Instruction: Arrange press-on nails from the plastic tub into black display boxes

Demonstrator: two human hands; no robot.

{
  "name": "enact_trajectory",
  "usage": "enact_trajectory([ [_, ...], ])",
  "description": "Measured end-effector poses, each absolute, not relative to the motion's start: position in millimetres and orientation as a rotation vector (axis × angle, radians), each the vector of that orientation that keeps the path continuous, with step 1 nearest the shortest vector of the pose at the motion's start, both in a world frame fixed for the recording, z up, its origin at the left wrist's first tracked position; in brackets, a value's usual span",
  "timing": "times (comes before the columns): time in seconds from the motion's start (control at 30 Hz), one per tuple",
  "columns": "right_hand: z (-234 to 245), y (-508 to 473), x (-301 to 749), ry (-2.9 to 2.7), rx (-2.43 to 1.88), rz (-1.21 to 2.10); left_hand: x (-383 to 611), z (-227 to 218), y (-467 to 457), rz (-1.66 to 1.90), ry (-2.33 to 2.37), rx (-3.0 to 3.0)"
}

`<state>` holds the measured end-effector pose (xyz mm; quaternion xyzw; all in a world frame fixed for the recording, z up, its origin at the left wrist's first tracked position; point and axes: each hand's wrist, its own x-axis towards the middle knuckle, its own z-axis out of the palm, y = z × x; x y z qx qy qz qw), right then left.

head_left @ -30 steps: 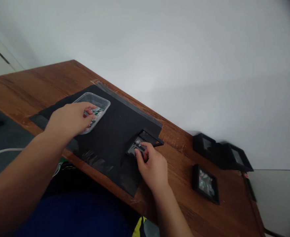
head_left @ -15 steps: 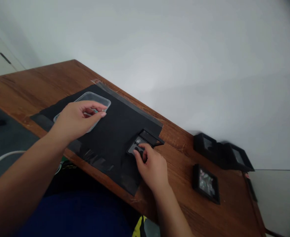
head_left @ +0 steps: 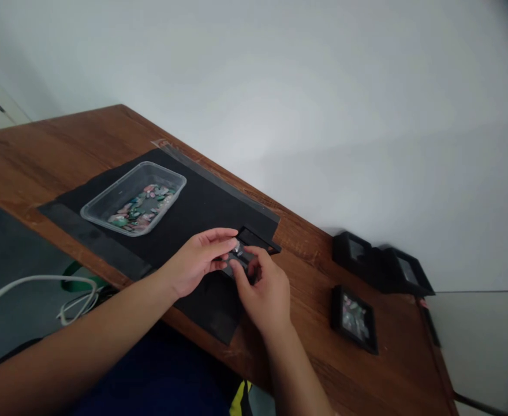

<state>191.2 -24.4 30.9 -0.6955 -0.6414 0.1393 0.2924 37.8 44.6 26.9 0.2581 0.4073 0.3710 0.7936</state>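
Note:
A small black display case (head_left: 228,269) lies open on the black mat, its frame-like lid (head_left: 260,240) raised on the far side. My left hand (head_left: 204,260) reaches over the case from the left, thumb and fingers pinched at a small shiny piece (head_left: 237,248) above its grey inner face. It is too small to tell exactly what that piece is. From the right, my right hand (head_left: 266,286) is closed on the near right part of the case, hiding that corner. Left of both hands stands a clear plastic tub (head_left: 107,199) holding many small pink, green and pale stones (head_left: 126,219).
The black mat (head_left: 213,199) is taped to the brown wooden table (head_left: 306,277). At the right lies a closed black case (head_left: 353,318) with stones behind its clear window. Further back, two black cases (head_left: 381,266) stand by the wall. A white cable (head_left: 29,278) hangs at left.
My left hand has moved right, from over the tub to the black case, uncovering the stones. My right hand stays at the case. The view has shifted slightly.

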Motion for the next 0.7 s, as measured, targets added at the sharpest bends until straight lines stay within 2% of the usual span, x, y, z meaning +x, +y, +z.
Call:
enact_trajectory([
  [0.37, 19.4, -20.0, 194.8, -1.658, -1.532, 0.225, 44.2, 13.3, 40.1, 0.714, 0.905, 0.610],
  [0.7, 25.5, -18.0, 199.6, -1.693, -1.637, 0.278, 34.8, 13.9, 45.0, 0.843, 0.947, 0.857],
])
